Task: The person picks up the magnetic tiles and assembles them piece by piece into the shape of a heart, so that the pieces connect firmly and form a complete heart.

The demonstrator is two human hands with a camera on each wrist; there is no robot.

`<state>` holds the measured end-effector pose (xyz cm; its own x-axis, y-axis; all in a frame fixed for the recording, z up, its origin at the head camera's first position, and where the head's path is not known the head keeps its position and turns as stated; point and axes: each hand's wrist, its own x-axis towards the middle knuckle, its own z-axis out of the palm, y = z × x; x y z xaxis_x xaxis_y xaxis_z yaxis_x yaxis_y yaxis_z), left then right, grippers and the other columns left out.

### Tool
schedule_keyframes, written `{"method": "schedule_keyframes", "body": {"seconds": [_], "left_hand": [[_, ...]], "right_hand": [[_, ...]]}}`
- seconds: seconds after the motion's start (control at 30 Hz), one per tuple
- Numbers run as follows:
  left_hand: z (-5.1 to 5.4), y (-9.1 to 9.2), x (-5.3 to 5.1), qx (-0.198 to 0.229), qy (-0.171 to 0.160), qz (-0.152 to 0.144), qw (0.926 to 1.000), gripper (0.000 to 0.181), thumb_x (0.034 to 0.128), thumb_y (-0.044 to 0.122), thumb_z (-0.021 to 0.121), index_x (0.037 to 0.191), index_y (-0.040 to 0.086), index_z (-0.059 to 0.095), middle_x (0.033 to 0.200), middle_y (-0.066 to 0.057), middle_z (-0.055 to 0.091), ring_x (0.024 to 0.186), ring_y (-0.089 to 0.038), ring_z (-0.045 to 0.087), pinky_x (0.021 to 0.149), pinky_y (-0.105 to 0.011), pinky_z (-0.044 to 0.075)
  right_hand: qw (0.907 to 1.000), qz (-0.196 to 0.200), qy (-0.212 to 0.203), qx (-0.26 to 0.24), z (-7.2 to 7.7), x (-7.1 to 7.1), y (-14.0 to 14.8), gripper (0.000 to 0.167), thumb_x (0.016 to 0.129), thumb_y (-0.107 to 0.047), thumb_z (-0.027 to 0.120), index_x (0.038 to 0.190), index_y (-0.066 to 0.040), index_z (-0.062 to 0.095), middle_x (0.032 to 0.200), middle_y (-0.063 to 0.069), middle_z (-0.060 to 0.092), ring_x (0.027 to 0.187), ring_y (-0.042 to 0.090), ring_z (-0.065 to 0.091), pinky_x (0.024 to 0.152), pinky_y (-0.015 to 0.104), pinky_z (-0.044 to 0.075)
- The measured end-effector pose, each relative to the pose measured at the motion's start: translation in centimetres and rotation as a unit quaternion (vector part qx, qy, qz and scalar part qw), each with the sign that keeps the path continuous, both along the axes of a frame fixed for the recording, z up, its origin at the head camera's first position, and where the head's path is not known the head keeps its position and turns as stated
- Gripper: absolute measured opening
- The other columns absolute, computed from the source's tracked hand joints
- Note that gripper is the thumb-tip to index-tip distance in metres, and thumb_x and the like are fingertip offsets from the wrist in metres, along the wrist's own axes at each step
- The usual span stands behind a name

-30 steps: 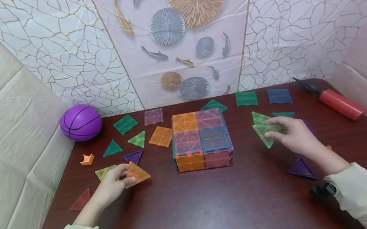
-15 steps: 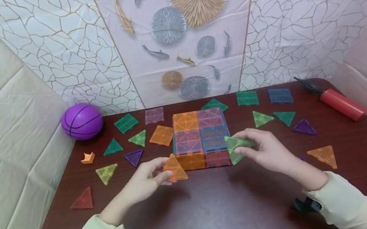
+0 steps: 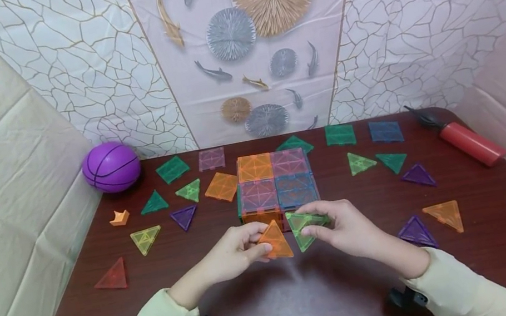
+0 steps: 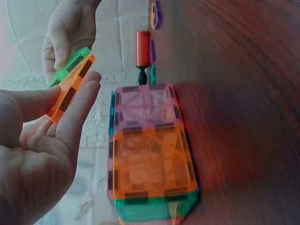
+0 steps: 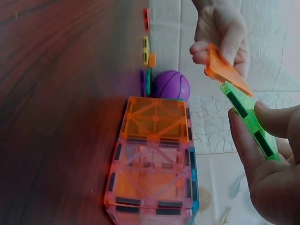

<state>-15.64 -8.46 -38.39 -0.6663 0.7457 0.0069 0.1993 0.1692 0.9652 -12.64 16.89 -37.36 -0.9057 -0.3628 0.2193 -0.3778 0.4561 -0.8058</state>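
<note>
My left hand pinches an orange triangular magnetic tile between thumb and fingers. Opposite it, my right hand pinches a green triangular magnetic tile. Both tiles are held up in front of a box built of square magnetic tiles, whose top shows orange, pink and blue squares. A narrow gap parts the two triangles in the head view. In the right wrist view the orange tile and the green tile are edge to edge; whether they touch I cannot tell.
Loose triangles lie on both sides, among them a red one, a yellow one and an orange one. Square tiles, such as a blue one, lie along the back. A purple ball and a red pump stand at the corners.
Both hands have moved inward to the middle, bringing the orange and green triangles close together in front of the box. The loose tiles and the box have stayed put.
</note>
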Motion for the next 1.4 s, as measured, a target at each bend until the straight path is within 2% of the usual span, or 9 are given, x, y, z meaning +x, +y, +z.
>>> {"method": "schedule_keyframes", "body": {"seconds": [0.13, 0.3, 0.47, 0.63, 0.73, 0.9, 1.07, 1.2, 1.4], "left_hand": [[0.0, 0.5, 0.2, 0.012, 0.000, -0.009, 0.9999, 0.030, 0.0955, -0.003, 0.054, 0.124, -0.012, 0.053, 0.099, -0.025, 0.068, 0.093, -0.046, 0.065, 0.078, -0.037, 0.056], [-0.1, 0.9, 0.3, 0.012, 0.007, -0.005, 0.9999, 0.026, 0.0944, -0.003, 0.055, 0.119, -0.011, 0.056, 0.099, -0.024, 0.069, 0.090, -0.039, 0.067, 0.076, -0.032, 0.057], [-0.2, 1.1, 0.4, -0.006, 0.053, 0.014, 0.9985, 0.018, 0.0911, -0.001, 0.061, 0.109, -0.007, 0.061, 0.091, -0.018, 0.071, 0.074, -0.019, 0.067, 0.064, -0.021, 0.053], [-0.6, 1.7, 0.6, -0.032, 0.096, 0.042, 0.9939, 0.012, 0.0918, 0.012, 0.066, 0.097, 0.002, 0.067, 0.077, -0.004, 0.068, 0.058, -0.003, 0.052, 0.052, -0.018, 0.040], [-0.9, 2.0, 0.7, -0.047, 0.116, 0.062, 0.9903, 0.011, 0.0917, 0.016, 0.067, 0.090, 0.005, 0.069, 0.066, 0.004, 0.057, 0.052, -0.001, 0.042, 0.049, -0.018, 0.034], [-1.4, 2.3, 0.9, -0.047, 0.126, 0.070, 0.9885, 0.011, 0.0915, 0.015, 0.067, 0.088, 0.006, 0.071, 0.061, 0.008, 0.048, 0.050, -0.001, 0.038, 0.047, -0.018, 0.032], [-1.4, 1.9, 0.9, -0.044, 0.127, 0.076, 0.9880, 0.010, 0.0921, 0.016, 0.066, 0.086, 0.008, 0.070, 0.058, 0.007, 0.043, 0.049, -0.002, 0.036, 0.048, -0.019, 0.031], [-1.4, 1.6, 0.8, -0.051, 0.135, 0.086, 0.9858, 0.019, 0.0925, 0.017, 0.066, 0.076, 0.009, 0.063, 0.056, 0.007, 0.039, 0.050, -0.004, 0.035, 0.051, -0.020, 0.031], [-1.3, 1.0, 0.6, -0.057, 0.133, 0.106, 0.9837, 0.019, 0.0926, 0.018, 0.066, 0.076, 0.011, 0.061, 0.057, 0.007, 0.039, 0.052, -0.005, 0.036, 0.052, -0.020, 0.030]], "right_hand": [[0.9998, 0.017, -0.008, -0.004, -0.3, 0.0, -0.3, 0.028, 0.087, -0.008, 0.070, 0.115, -0.003, 0.066, 0.102, 0.010, 0.071, 0.064, 0.003, 0.057, 0.054, 0.024, 0.049], [0.9991, 0.035, -0.018, -0.016, -0.5, 0.0, -0.5, 0.027, 0.088, -0.008, 0.069, 0.114, -0.002, 0.066, 0.099, 0.010, 0.070, 0.071, 0.005, 0.063, 0.058, 0.025, 0.053], [0.9993, 0.036, 0.000, -0.012, -0.7, 0.1, -0.6, 0.026, 0.086, -0.009, 0.072, 0.112, -0.003, 0.067, 0.096, 0.008, 0.071, 0.073, 0.004, 0.062, 0.058, 0.025, 0.053], [0.9987, 0.049, 0.014, -0.009, -1.0, 0.2, -0.8, 0.023, 0.086, -0.011, 0.072, 0.109, -0.006, 0.069, 0.095, 0.006, 0.071, 0.077, 0.005, 0.063, 0.061, 0.025, 0.054], [0.9987, 0.051, 0.006, 0.000, -1.4, 0.3, -0.9, 0.020, 0.087, -0.012, 0.072, 0.106, -0.008, 0.070, 0.094, 0.004, 0.071, 0.076, 0.005, 0.062, 0.060, 0.025, 0.054], [0.9986, 0.050, -0.009, 0.014, -1.7, 0.3, -0.8, 0.021, 0.086, -0.015, 0.073, 0.106, -0.009, 0.069, 0.094, 0.002, 0.071, 0.077, 0.005, 0.063, 0.063, 0.026, 0.055], [0.9981, 0.054, -0.014, 0.027, -1.5, 0.4, 0.5, 0.032, 0.085, -0.018, 0.074, 0.114, -0.007, 0.066, 0.106, 0.005, 0.069, 0.092, 0.016, 0.066, 0.075, 0.031, 0.056], [0.9972, 0.048, -0.017, 0.054, -1.5, 0.4, 2.7, 0.041, 0.084, -0.022, 0.075, 0.120, -0.006, 0.063, 0.110, 0.007, 0.068, 0.100, 0.024, 0.065, 0.080, 0.036, 0.055], [0.9910, 0.029, 0.070, 0.111, -1.6, 0.6, 7.0, 0.042, 0.079, -0.022, 0.080, 0.117, -0.012, 0.065, 0.105, 0.003, 0.069, 0.099, 0.020, 0.065, 0.080, 0.039, 0.054]]}}
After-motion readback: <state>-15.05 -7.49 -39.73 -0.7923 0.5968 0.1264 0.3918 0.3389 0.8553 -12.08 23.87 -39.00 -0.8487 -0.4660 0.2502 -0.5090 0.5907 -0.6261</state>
